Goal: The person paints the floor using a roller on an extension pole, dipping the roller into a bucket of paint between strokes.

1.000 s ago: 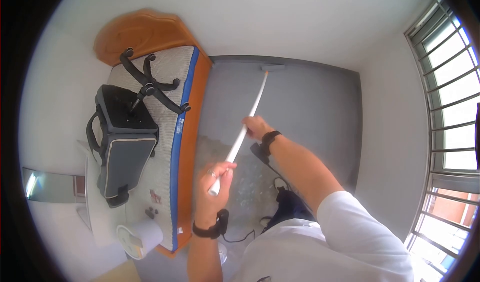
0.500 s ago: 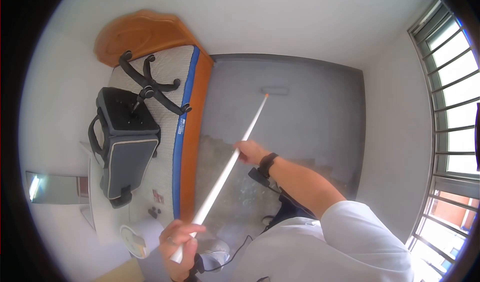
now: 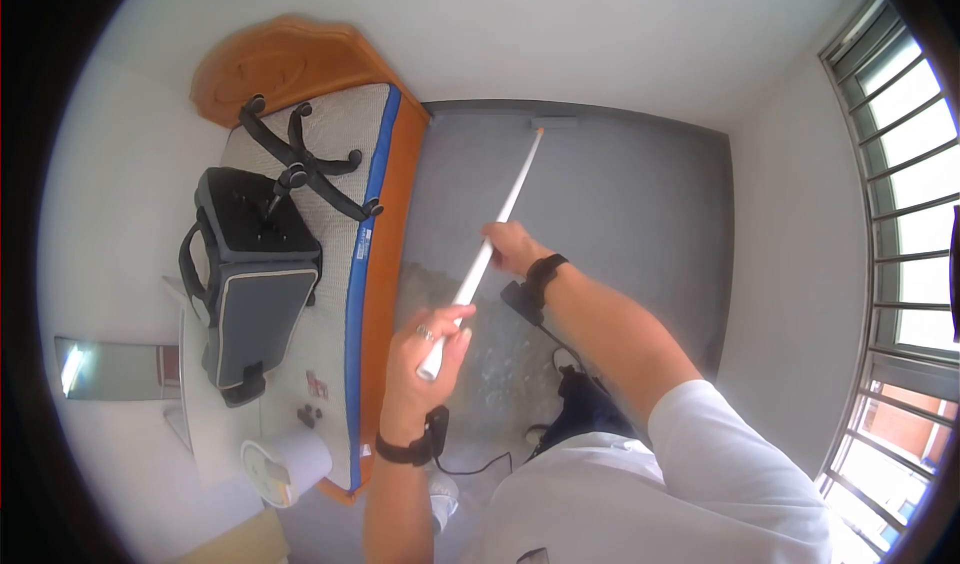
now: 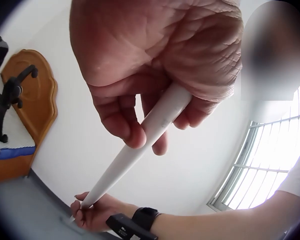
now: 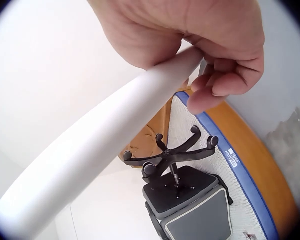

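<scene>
A long white pole [image 3: 508, 204] slants across the head view, its far end joined at an orange tip to a grey roller [image 3: 555, 122] by the back wall. My left hand [image 3: 425, 359] grips the pole's near end, fingers and thumb around it; the left wrist view shows that hand [image 4: 155, 60] close up on the pole [image 4: 135, 150]. Farther along, my right hand [image 3: 514, 248] holds the shaft. In the right wrist view the right hand [image 5: 205, 45] curls around the pole [image 5: 105, 120].
On the left, an upturned office chair [image 3: 262, 304] lies on a mattress [image 3: 340, 154] in a wooden bed frame [image 3: 390, 214]. A white bucket [image 3: 300, 454] stands near the bed's lower end. Grey floor [image 3: 600, 194] has a patchy area close to my feet. A barred window [image 3: 905, 184] is at right.
Over the last half second the roller has moved away from me to the back wall, and both hands have moved forward with the pole. Earlier it had come back toward me.
</scene>
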